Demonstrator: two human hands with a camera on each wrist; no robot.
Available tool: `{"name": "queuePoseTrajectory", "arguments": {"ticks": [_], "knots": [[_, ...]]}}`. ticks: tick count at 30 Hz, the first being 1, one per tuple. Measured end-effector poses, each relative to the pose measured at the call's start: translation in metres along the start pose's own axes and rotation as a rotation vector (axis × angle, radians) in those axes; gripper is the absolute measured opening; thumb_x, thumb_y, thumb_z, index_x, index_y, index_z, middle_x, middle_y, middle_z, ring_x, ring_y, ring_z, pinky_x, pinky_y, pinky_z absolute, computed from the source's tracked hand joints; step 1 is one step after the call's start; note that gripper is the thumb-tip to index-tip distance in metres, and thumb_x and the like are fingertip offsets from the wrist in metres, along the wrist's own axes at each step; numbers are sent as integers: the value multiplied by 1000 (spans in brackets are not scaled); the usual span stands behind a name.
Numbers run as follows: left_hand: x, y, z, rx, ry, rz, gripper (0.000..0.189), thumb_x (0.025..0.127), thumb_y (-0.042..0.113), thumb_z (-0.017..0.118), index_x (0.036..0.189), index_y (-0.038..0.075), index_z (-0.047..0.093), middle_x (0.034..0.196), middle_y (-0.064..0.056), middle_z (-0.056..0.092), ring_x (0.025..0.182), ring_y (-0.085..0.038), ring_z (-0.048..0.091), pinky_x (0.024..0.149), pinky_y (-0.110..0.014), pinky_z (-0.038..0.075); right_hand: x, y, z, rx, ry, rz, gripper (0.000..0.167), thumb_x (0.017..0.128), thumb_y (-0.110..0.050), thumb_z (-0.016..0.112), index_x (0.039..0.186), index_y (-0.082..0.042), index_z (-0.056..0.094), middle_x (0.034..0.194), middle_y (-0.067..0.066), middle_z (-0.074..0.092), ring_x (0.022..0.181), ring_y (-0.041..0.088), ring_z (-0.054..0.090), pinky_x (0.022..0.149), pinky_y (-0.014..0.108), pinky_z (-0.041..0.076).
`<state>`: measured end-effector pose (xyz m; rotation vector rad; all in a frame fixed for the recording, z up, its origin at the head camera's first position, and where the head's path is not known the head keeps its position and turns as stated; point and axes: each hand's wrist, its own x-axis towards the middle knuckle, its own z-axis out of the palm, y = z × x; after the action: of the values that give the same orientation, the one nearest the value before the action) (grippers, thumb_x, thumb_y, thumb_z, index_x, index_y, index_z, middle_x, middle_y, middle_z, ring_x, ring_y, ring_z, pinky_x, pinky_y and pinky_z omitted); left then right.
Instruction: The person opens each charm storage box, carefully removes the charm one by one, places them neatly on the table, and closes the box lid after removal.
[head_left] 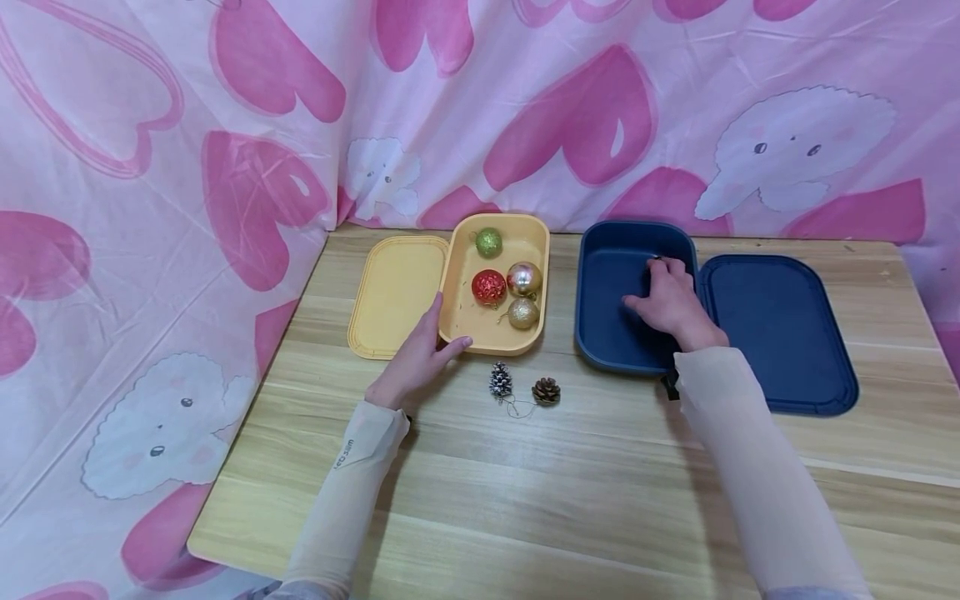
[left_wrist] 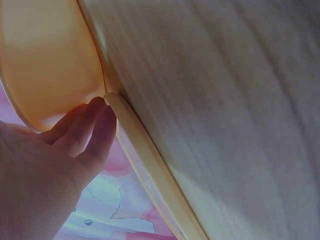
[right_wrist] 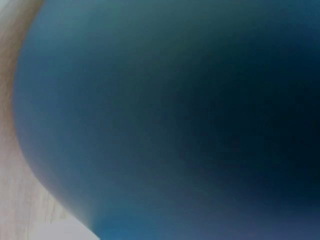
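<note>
My left hand (head_left: 420,354) rests against the front left corner of the yellow box (head_left: 459,333), thumb at the front rim and fingers along the left side. In the left wrist view its fingertips (left_wrist: 100,112) touch the box's outer wall beside the lid's edge. Inside lie a green glitter ball (head_left: 489,242), a red ball (head_left: 489,287), a shiny gold-pink ball (head_left: 524,278) and a gold glitter ball (head_left: 523,312). My right hand (head_left: 675,304) reaches into the blue box (head_left: 603,283), thumb spread from the fingers. A small dark bit shows at its fingertips; what lies under the palm is hidden.
A frosted pine cone (head_left: 500,381) and a brown pine cone (head_left: 546,392), with thin wire loops, lie in front of the boxes. The yellow lid (head_left: 397,296) lies left, the blue lid (head_left: 783,333) right. A pink curtain (head_left: 562,108) hangs behind the wooden table (head_left: 540,508).
</note>
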<state>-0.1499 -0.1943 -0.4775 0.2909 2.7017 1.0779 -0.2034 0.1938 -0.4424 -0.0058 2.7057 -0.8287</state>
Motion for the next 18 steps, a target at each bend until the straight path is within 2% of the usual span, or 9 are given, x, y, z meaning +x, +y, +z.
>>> {"name": "queuePoseTrajectory", "arguments": {"ticks": [12,18], "knots": [[-1,-1,0,4,-5,-12,99,91,58,54,155,9,-4,162,-15,8,149,-26,18,122,-39,17,-2,-1,1,19,-11,25,74,95,-25,57,150,5,18,147,35,13,125,49,30,105,67,32],[-1,-1,1,-2,-7,-15,99,91,58,53,155,10,-4,162,-16,8,148,-26,19,122,-39,17,-1,0,1,-4,-31,32,75,96,-29,56,151,4,16,145,37,17,124,49,31,105,67,31]]}}
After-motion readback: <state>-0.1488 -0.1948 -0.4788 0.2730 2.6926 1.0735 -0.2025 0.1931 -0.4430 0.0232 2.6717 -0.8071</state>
